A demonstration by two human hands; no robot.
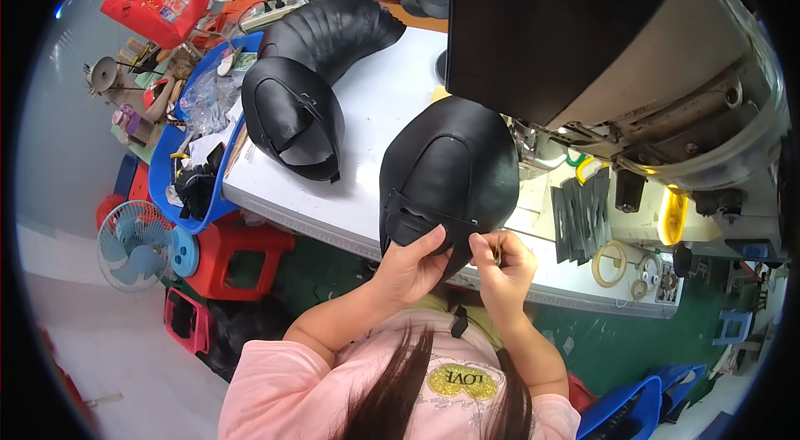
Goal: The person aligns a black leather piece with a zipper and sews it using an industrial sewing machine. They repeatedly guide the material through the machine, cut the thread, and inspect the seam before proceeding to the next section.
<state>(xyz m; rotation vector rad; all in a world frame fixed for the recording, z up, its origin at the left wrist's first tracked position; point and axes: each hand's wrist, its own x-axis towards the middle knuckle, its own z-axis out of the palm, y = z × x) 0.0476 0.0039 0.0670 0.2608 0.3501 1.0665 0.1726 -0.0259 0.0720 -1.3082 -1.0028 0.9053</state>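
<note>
- While the black panelled piece (451, 161) lies over the near edge of the white table (379, 119), we take it as our clock's centre.
- Left hand (414, 267), seven o'clock: thumb pressed on top beside the strap (450, 224), other fingers mostly hidden, gripping the lower part.
- Right hand (504, 267), five o'clock: fingers curled round a small metallic thing (498, 255), thumb tip at the piece's edge; we cannot tell what it pinches.
- Handling, our judgement: left thumb should hold the strap flat and untwisted; right should work close in, with light pulls, sparing the leather-like surface.
- Blue bin (212, 211), nine o'clock: clear plastic, white scraps, dark bundle.
- Red bag (162, 2), ten o'clock: contents hidden.
- Pink basket (202, 338), eight o'clock: contents unclear.
- Blue tub (625, 407), five o'clock, far beyond the right hand: something dark inside.
</note>
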